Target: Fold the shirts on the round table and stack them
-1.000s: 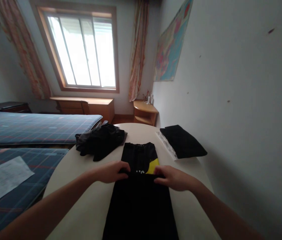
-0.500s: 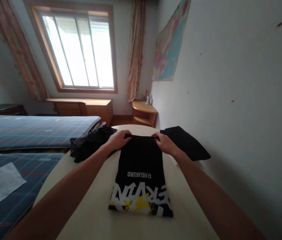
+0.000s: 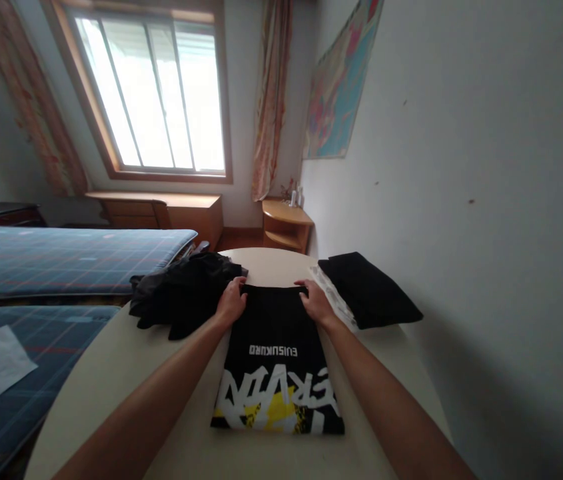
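On the table (image 3: 96, 370), folded shirt (image 3: 277, 363)

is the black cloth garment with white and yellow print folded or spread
Folded: the black printed garment lies as a narrow panel, lettering cut off at its sides, left hand and right hand at the far corners.

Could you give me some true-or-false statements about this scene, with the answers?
1. The left hand and right hand are at the far corners of the printed black garment. True.
2. Its lettering is entirely yellow. False: the large letters are white.
3. A rumpled dark cloth pile lies to the left. True.
4. The plain folded cloth hangs from the window. False: the plain folded cloth lies on the table, at the right.
5. A map is on the wall. True.
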### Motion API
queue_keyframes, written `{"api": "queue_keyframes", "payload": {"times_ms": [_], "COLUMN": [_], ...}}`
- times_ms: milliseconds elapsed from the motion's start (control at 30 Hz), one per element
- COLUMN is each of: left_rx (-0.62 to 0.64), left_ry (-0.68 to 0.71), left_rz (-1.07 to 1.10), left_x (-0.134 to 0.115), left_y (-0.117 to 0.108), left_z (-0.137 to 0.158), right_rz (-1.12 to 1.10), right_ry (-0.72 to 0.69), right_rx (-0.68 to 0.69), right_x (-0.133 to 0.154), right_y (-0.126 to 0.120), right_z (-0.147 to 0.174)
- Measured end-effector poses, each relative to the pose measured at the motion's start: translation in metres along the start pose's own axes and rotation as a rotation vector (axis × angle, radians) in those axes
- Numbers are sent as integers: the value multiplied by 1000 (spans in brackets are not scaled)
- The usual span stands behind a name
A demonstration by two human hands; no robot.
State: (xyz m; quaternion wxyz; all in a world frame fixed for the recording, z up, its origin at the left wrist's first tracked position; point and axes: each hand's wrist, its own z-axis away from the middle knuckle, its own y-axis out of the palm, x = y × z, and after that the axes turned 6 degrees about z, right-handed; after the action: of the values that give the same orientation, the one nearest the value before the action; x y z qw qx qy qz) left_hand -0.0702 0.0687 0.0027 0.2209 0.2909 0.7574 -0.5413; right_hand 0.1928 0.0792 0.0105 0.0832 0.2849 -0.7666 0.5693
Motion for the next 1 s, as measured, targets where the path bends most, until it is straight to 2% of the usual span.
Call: {"api": "queue_keyframes", "payload": {"times_ms": [67,133,200,267,300,367,433,533,600,700,767,867,1000], "left_rx": [-52,-67,27,177,230,248,205,198,267,336,302,256,252], "left_ry": [12,112,262,324,298,203,157,228,248,168,119,53,7], "left_rz": [-14,-49,-113,-197,-241,-327,-395,-406,-371,-359,-388,-405,-290], "left_x": [-6,-13,-16,-16,-15,-14,-16,-20,-21,-20,-21,-28,-32], "left_y": [-1,0,3,7,8,8,4,-3,-6,-8,-11,-22,-48], "left_z": [7,19,32,43,47,54,59,73,84,101,109,119,127], "right_rz": [24,60,101,142,163,215,270,330,326,266,242,231,195], "right_ry": [2,-25,-90,-145,-149,-106,-30,36,-10,-134,-157,-121,-144], "right_rx": [-21,-29,26,167,240,330,336,307,306,377,412,410,400], "right_x": [7,19,32,43,46,49,50,56,62,69,69,66,69], "right_y": [0,2,6,11,13,17,17,14,12,8,5,-4,-26], "right_z": [3,10,20,31,36,44,49,55,64,81,91,104,122]}}
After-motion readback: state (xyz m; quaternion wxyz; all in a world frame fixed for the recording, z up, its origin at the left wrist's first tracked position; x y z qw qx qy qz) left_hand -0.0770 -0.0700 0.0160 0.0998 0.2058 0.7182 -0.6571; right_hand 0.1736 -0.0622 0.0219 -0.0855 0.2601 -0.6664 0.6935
